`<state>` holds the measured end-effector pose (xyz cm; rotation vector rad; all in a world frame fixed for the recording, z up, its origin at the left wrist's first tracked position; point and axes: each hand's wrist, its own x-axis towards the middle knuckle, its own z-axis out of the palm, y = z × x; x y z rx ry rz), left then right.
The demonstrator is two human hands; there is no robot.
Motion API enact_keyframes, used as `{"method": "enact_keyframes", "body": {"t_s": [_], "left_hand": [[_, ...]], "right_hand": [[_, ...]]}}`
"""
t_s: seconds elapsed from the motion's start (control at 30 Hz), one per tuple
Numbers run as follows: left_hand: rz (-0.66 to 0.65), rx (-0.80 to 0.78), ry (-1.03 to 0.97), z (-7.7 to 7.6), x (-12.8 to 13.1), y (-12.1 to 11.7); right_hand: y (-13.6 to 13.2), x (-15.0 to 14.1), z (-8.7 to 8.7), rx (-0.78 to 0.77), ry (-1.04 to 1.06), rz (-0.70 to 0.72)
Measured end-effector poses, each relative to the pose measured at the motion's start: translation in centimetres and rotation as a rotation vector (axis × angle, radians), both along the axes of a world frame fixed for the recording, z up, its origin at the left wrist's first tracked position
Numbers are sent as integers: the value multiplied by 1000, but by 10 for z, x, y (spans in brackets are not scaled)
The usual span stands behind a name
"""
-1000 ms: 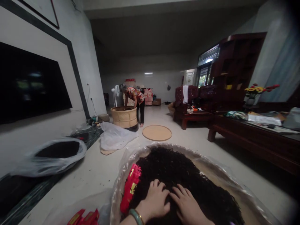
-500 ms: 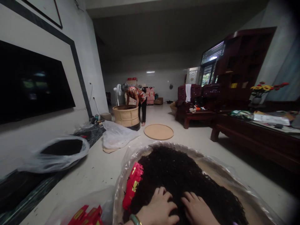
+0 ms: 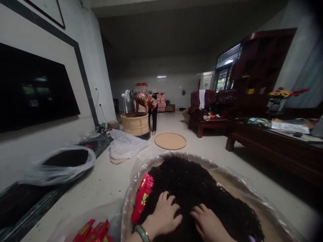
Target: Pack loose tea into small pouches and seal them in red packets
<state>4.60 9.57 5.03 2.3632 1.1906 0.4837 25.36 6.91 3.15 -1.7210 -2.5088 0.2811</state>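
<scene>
A heap of dark, twisted dried leaves (image 3: 186,178), looking like loose tea, covers much of a wide round basket (image 3: 225,173) lined with clear plastic. My left hand (image 3: 165,213), with a green bangle (image 3: 142,233) at the wrist, rests on the leaves with its fingers spread. To its right, my right hand (image 3: 208,222) lies on the heap, fingers apart and pointing forward. Neither hand shows anything gripped. Small red packets (image 3: 142,198) are piled against the basket's left wall, near my left hand.
More red packets (image 3: 93,232) sit in a clear bag at lower left. An open plastic bag (image 3: 92,158) of dark material stands by the wall. Ahead, a flat round tray (image 3: 170,141) lies on the floor. Beyond, a person (image 3: 148,102) bends over a tall woven basket (image 3: 136,125).
My left hand has shifted left and slightly forward over the leaves. My right hand has moved a little to the left. The person in the background stays bent over the tall basket.
</scene>
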Motion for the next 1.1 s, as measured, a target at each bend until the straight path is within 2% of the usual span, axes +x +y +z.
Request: {"method": "enact_keyframes", "body": {"t_s": [0.07, 0.13, 0.23, 0.3, 0.37, 0.47, 0.57, 0.63, 0.73, 0.87, 0.93, 1.0, 1.1], "left_hand": [[18, -12, -41, 3, -2, -2], [34, -25, -56, 9, -6, -5], [66, -40, -67, 23, -20, -14], [96, -88, -83, 34, -31, -22], [104, -171, -91, 42, -43, -33], [79, -281, -93, 46, -60, -51], [86, -373, -103, 37, -76, -72], [116, -422, -115, 27, -86, -86], [135, -494, -93, 12, -100, -104], [72, -558, -5, 2, -106, -119], [65, -528, 52, 1, -103, -123], [113, -446, 161, 1, -97, -126], [176, -341, 326, 1, -89, -128]], "right_hand": [[2, -17, 7, -29, 51, 139], [8, -27, 7, -23, 55, 168], [19, -25, 6, 16, 24, 51], [24, -15, 11, 22, 87, 22], [26, -6, 21, 60, 246, 19], [20, 3, 37, 121, 494, -79], [-2, 5, 43, 68, 665, -124], [-23, 7, 41, 3, 700, -137], [-60, 8, 33, -66, 678, -154], [-103, 3, 19, -56, 722, -208], [-121, -6, 12, -5, 760, -236], [-138, -19, 7, 79, 783, -223], [-157, -45, 1, 158, 763, -55]]}}
